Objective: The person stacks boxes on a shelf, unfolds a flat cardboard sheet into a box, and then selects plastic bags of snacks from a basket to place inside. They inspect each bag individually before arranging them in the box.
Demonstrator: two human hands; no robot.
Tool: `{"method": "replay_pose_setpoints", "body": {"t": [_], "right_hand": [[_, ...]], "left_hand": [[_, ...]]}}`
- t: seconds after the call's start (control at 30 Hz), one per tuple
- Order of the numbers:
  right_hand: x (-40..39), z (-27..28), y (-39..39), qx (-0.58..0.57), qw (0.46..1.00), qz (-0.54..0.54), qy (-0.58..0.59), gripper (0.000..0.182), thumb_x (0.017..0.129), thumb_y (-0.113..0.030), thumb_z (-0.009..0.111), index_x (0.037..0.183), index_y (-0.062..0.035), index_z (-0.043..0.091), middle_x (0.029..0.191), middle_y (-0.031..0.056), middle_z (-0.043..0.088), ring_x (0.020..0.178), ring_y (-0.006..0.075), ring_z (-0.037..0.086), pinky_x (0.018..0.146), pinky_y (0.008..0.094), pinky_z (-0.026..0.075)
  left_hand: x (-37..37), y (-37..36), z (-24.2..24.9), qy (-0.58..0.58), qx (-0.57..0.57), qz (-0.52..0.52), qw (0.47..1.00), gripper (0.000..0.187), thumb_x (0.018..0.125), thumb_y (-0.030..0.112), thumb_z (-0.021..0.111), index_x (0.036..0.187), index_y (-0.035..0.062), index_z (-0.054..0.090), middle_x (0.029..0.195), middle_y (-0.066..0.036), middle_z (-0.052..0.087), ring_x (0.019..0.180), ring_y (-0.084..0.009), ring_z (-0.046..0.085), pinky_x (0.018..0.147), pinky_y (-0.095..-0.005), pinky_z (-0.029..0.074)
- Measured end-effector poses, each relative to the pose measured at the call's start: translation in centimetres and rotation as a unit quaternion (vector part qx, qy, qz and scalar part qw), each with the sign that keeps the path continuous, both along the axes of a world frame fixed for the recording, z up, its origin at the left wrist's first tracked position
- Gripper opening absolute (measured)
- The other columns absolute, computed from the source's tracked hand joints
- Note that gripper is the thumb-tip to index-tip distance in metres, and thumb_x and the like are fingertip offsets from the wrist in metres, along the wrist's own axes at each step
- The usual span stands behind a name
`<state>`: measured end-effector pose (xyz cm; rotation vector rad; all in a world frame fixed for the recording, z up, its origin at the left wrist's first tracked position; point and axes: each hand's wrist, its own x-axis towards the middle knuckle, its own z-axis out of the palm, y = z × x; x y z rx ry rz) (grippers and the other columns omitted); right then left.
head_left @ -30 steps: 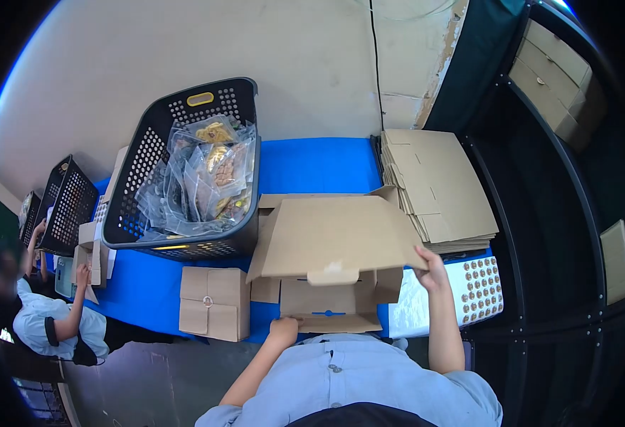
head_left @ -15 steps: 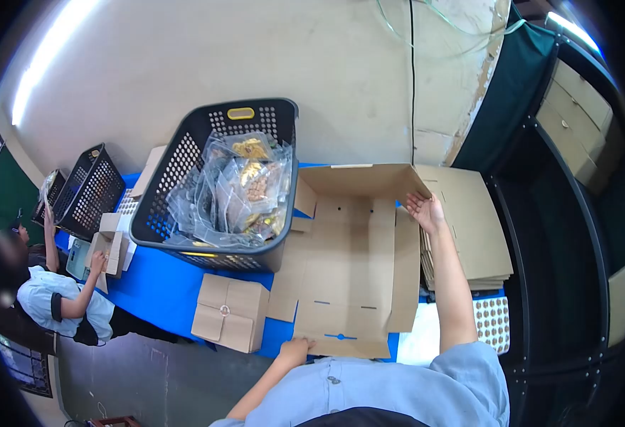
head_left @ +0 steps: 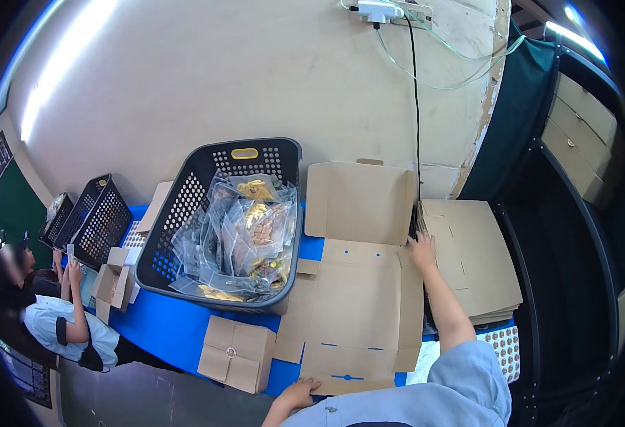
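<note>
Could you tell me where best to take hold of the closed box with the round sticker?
I'd grip the closed box by its opposite side walls, one hand left, one right, reaching from the table's near edge. Its plain, boxy sides should suit flat palms, avoiding the sticker where the flaps meet.

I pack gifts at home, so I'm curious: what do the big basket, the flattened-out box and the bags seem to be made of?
Basket: probably dark moulded plastic, going by the rounded rim and regular holes.
Flattened-out box: matte brown cardboard, with fold lines and cut slots.
Bags: likely thin, glossy plastic film; they're see-through, crinkled and catch the light.
</note>
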<state>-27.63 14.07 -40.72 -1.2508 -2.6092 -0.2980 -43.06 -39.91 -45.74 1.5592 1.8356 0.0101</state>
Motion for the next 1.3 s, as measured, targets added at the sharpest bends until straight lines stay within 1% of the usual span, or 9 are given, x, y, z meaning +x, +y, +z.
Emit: {"method": "replay_pose_setpoints", "body": {"t": [0.1,0.27,0.33,0.5,0.7,0.77,1.0,1.17,1.3], "right_hand": [[-0.4,-1.0,-4.4,-0.010,0.996,-0.047,0.070,0.060,0.073,-0.016,0.066,0.130,-0.0085,0.050,0.137,0.0200,0.041,0.134,0.0356,0.029,0.110,0.0535,0.020],[1.6,-2.7,-11.0,0.001,0.990,-0.080,0.114,0.072,0.072,-0.011,0.068,0.138,-0.0066,0.037,0.141,0.0229,0.032,0.134,0.0387,0.026,0.110,0.0539,0.018],[2.6,-1.3,-14.2,-0.031,0.977,-0.124,0.169,0.069,0.073,-0.004,0.065,0.137,-0.0056,0.038,0.141,0.0210,0.032,0.128,0.0379,0.035,0.107,0.0510,0.027],[5.5,0.1,-19.5,-0.182,0.927,-0.179,0.275,0.075,0.078,0.000,0.060,0.144,-0.0048,0.025,0.133,0.0234,0.040,0.110,0.0393,0.051,0.091,0.0445,0.044],[8.9,-3.6,-22.1,-0.249,0.911,-0.188,0.271,0.077,0.082,0.006,0.051,0.148,-0.0083,0.015,0.128,0.0234,0.047,0.100,0.0397,0.057,0.083,0.0437,0.047],[8.6,-2.4,-23.5,-0.221,0.909,-0.161,0.315,0.072,0.083,0.008,0.048,0.147,-0.0099,0.022,0.130,0.0238,0.046,0.100,0.0405,0.056,0.084,0.0440,0.046],[8.2,-0.7,-27.4,-0.196,0.922,-0.112,0.313,0.070,0.080,0.011,0.049,0.145,-0.0054,0.028,0.098,0.0200,0.054,0.089,0.0387,0.056,0.077,0.0443,0.046],[8.1,-0.4,-29.4,-0.169,0.944,-0.078,0.272,0.069,0.080,0.010,0.049,0.144,-0.0031,0.028,0.095,0.0197,0.054,0.088,0.0374,0.056,0.077,0.0437,0.045],[7.2,-0.8,-29.4,-0.187,0.873,-0.187,0.411,0.066,0.079,0.009,0.050,0.142,-0.0011,0.032,0.094,0.0204,0.052,0.088,0.0362,0.054,0.082,0.0435,0.045]], "left_hand": [[-1.9,0.6,2.4,-0.240,0.000,0.126,0.963,0.062,0.075,0.026,0.058,0.136,0.0166,0.048,0.136,-0.015,0.049,0.122,-0.0338,0.049,0.103,-0.0396,0.039],[-3.5,2.0,4.3,-0.148,0.137,0.179,0.963,0.050,0.080,0.032,0.056,0.124,0.0076,0.058,0.124,-0.019,0.058,0.112,-0.0317,0.057,0.095,-0.0344,0.045],[-5.1,1.9,1.8,-0.345,0.030,0.302,0.888,0.040,0.085,0.036,0.050,0.107,0.0084,0.068,0.106,-0.016,0.067,0.100,-0.0319,0.063,0.090,-0.0355,0.048],[-4.4,2.6,4.0,-0.082,-0.075,0.304,0.946,0.047,0.087,0.044,0.048,0.083,0.0035,0.073,0.084,-0.014,0.071,0.087,-0.0309,0.066,0.085,-0.0362,0.049],[-2.3,2.0,-0.2,-0.011,0.084,0.422,0.903,0.056,0.079,0.036,0.062,0.125,0.0054,0.055,0.121,-0.021,0.054,0.111,-0.0373,0.053,0.092,-0.0414,0.044],[-1.4,2.0,-0.2,0.004,0.069,0.458,0.886,0.083,0.073,0.031,0.068,0.143,0.0106,0.028,0.139,-0.030,0.024,0.126,-0.0457,0.033,0.100,-0.0451,0.037],[-3.0,1.8,-4.8,-0.084,0.156,0.504,0.846,0.095,0.067,0.020,0.075,0.145,0.0125,0.022,0.141,-0.034,0.011,0.131,-0.0466,0.023,0.109,-0.0453,0.029],[-4.4,1.7,-6.1,-0.393,0.175,0.538,0.725,0.095,0.067,0.016,0.076,0.146,0.0104,0.023,0.142,-0.033,0.009,0.135,-0.0423,0.021,0.110,-0.0398,0.028],[-5.1,1.5,-8.2,-0.231,0.122,0.527,0.808,0.093,0.067,0.016,0.076,0.145,0.0047,0.028,0.142,-0.032,0.015,0.135,-0.0396,0.023,0.109,-0.0395,0.029]]}}
